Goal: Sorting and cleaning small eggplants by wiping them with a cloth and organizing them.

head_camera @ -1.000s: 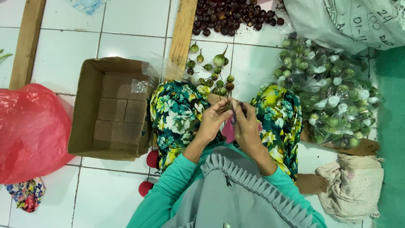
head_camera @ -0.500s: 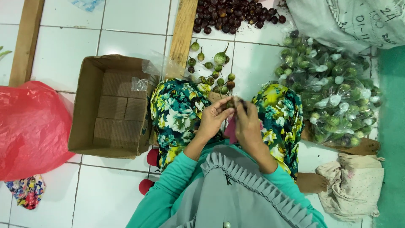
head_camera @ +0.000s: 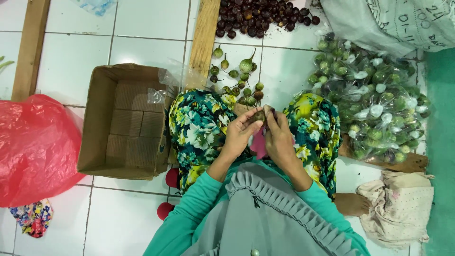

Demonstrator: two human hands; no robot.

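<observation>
I sit on a white tiled floor with floral-patterned knees apart. My left hand (head_camera: 239,132) and my right hand (head_camera: 278,135) meet between the knees, both pinching one small round brownish-green fruit (head_camera: 259,115). Just beyond my hands lie several loose small green fruits (head_camera: 239,76) with stems on the tiles. A pink thing shows under my hands, mostly hidden.
An open cardboard box (head_camera: 124,123) sits at my left, a red plastic bag (head_camera: 33,147) further left. Clear bags of green fruits (head_camera: 374,109) pile at the right, a heap of dark red fruits (head_camera: 258,16) ahead, a wooden plank (head_camera: 204,35) beside it, a cloth sack (head_camera: 400,208) lower right.
My hands stay together between my knees on the small fruit, with only slight finger movement. Nothing else has shifted.
</observation>
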